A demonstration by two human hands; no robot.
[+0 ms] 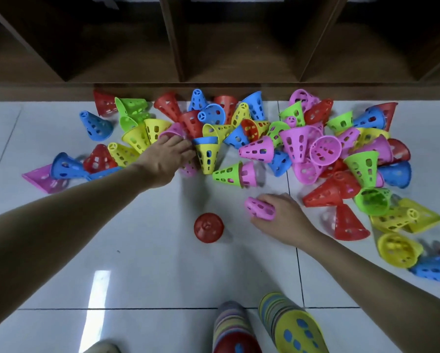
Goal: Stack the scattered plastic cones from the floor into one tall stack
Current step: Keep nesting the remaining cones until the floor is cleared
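Right hand: your right hand (281, 220) gripped a pink cone (260, 208), fingers curled round it, just above the floor (147, 271) and near the red cone.
Left hand: your left hand (166, 159) reached into the pile; its fingers lay against a pink cone there and next to the yellow cone (207, 156) with a blue one nested in it. Whether they had closed on anything, you could not tell from this view.
Red cone: a single red cone (208, 227) stood upright on the tile, apart from the pile, between your hands. It looked like the base of a new stack, with nothing on it yet.
Stacks: two tall stacks (285, 324) of mixed colours lay at the bottom edge, close to you, so a good share of the work seemed done.
Pile: dozens of loose cones (303, 138) lay scattered along the foot of the shelf (214, 47), some on their sides, a few nested in pairs.
Left to do: most of the pile was unstacked, and the separate stacks would have to be joined into one.
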